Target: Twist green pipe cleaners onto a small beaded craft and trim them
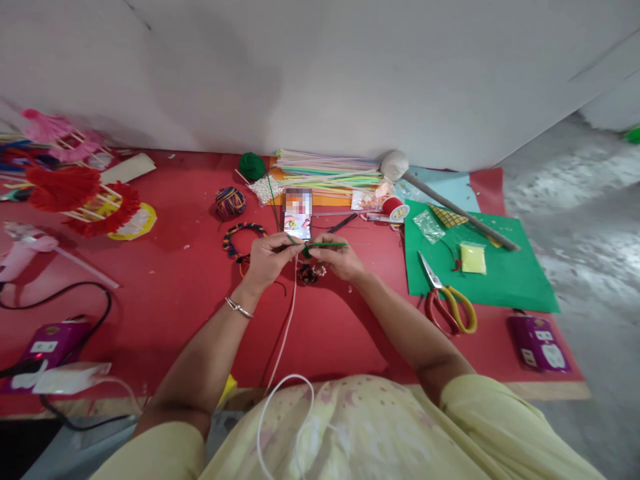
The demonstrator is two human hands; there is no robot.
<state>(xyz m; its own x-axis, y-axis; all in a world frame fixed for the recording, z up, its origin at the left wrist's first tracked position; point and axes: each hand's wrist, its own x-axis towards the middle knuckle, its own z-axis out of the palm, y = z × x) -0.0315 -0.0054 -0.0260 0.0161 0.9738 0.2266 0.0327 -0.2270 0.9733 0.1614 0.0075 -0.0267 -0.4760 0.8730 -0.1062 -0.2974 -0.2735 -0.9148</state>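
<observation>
My left hand (271, 258) is closed, thumb and fingers pinching green yarn (293, 239) that runs up to a green yarn ball (252, 166). My right hand (340, 257) pinches a slim green stick (330, 244), which looks like a crochet hook and points to the right. Between my fingertips is a small dark green piece (307, 251), partly hidden. Just below lies a dark multicoloured yarn piece (307, 274) with pale beads. A braided multicoloured yarn ring (231, 243) lies by my left hand. Beyond both hands stands a phone (298, 213) with its screen lit.
Scissors (440, 288) and a yellow packet (473, 258) lie on the green sheet (520, 280) at right. A mallet (450, 203), red thread spool (395, 209) and pipe cleaners (330, 170) are behind. A glue gun (27, 250) is left. A white cable (284, 333) crosses the front.
</observation>
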